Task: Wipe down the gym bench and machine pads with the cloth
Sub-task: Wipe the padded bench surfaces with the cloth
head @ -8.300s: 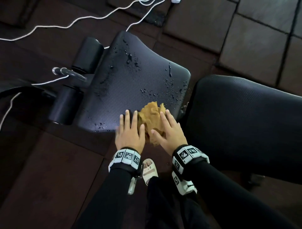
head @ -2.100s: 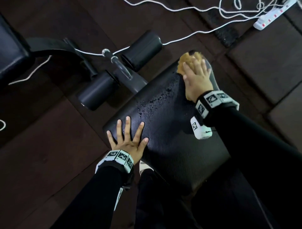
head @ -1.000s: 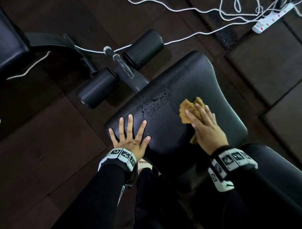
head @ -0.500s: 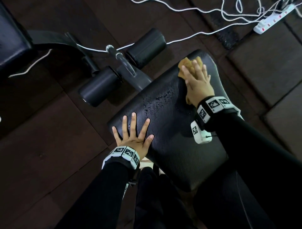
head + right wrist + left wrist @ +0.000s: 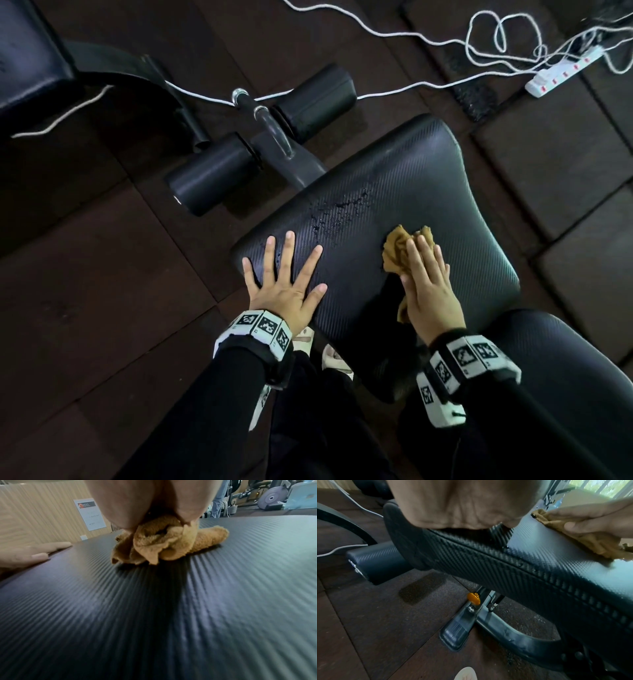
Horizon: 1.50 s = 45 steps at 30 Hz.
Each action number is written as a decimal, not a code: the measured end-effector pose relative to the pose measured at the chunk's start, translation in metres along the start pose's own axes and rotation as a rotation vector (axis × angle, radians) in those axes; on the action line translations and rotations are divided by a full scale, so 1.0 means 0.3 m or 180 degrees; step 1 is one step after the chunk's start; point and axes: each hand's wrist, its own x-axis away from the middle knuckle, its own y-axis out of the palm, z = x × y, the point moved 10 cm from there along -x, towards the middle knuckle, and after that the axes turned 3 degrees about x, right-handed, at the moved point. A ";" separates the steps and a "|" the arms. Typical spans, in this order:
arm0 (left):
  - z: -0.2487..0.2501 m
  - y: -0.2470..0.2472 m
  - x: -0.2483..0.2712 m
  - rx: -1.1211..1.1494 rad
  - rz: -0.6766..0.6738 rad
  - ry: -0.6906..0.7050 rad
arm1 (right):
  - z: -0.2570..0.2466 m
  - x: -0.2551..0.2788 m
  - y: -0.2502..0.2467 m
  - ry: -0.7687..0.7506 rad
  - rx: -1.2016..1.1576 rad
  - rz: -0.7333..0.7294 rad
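The black ribbed seat pad (image 5: 411, 178) of the gym bench lies below me, with water drops (image 5: 339, 209) left of its middle. My left hand (image 5: 284, 277) rests flat on the pad's near left corner, fingers spread. My right hand (image 5: 428, 284) presses a crumpled tan cloth (image 5: 394, 246) onto the middle of the pad with straight fingers. The cloth pokes out ahead of the fingertips and trails under the palm. The right wrist view has the cloth (image 5: 168, 543) bunched under my hand on the pad (image 5: 154, 615). From the left wrist, the cloth (image 5: 590, 543) lies on the pad's top (image 5: 539, 555).
The bench's back pad (image 5: 565, 359) adjoins at the lower right. Two black foam rollers (image 5: 212, 174) on a metal post stand beyond the seat. White cables (image 5: 394, 34) and a power strip (image 5: 561, 73) lie on the dark floor tiles. Another black pad (image 5: 30, 58) sits top left. A yellow knob (image 5: 473, 598) is under the seat.
My right hand has drawn the cloth back from the far edge of the seat pad to its middle, as in earlier strokes. The left hand stays flat on the near corner.
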 end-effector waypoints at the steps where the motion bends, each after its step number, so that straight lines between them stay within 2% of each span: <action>1: 0.002 -0.008 0.006 0.0083 0.0088 0.0089 | -0.007 -0.025 -0.007 0.0056 0.0001 0.0006; 4: -0.009 -0.073 0.033 0.0359 0.0573 0.0269 | -0.056 -0.136 -0.043 0.0165 0.0025 0.0026; 6: -0.047 -0.136 0.054 0.0608 0.0903 0.0239 | -0.117 -0.217 -0.056 0.0149 0.0058 0.0007; 11: -0.206 -0.185 0.073 0.1099 0.1239 -0.0016 | -0.321 -0.301 -0.009 -0.0197 0.0146 -0.0061; 14: -0.251 -0.152 0.072 0.1692 0.1078 0.0026 | -0.442 -0.223 0.070 -0.0715 0.0309 -0.0181; 16: -0.258 -0.154 0.075 0.1843 0.1076 0.0083 | -0.495 -0.114 0.142 -0.1212 0.0499 -0.0320; 19: -0.265 -0.175 0.076 0.1876 0.1181 0.0023 | -0.472 0.074 0.229 -0.1700 0.0909 -0.0482; 22: -0.263 -0.186 0.067 0.1872 0.1151 -0.0105 | -0.370 0.170 0.226 -0.1741 0.1075 -0.0508; 24: -0.262 -0.183 0.060 0.1851 0.1078 -0.0164 | -0.294 0.167 0.179 -0.1599 0.1114 -0.0445; 29: -0.264 -0.178 0.058 0.1946 0.0996 -0.0218 | -0.116 -0.009 0.049 -0.0571 0.0542 -0.0267; 34: -0.262 -0.186 0.069 0.2134 0.0945 -0.0286 | -0.196 -0.219 0.014 -0.0192 0.0212 -0.0047; 37: -0.266 -0.186 0.069 0.2215 0.0912 -0.0294 | -0.340 -0.268 0.059 -0.0304 0.0232 -0.0145; 39: -0.269 -0.185 0.067 0.2196 0.0900 -0.0288 | -0.457 -0.231 0.115 -0.0644 0.0490 -0.0250; 42: -0.275 -0.185 0.065 0.2191 0.0939 -0.0279 | -0.555 -0.073 0.218 -0.1292 0.0891 -0.0468; 45: -0.281 -0.181 0.066 0.2228 0.0995 -0.0284 | -0.508 0.106 0.266 -0.1477 0.0873 -0.0710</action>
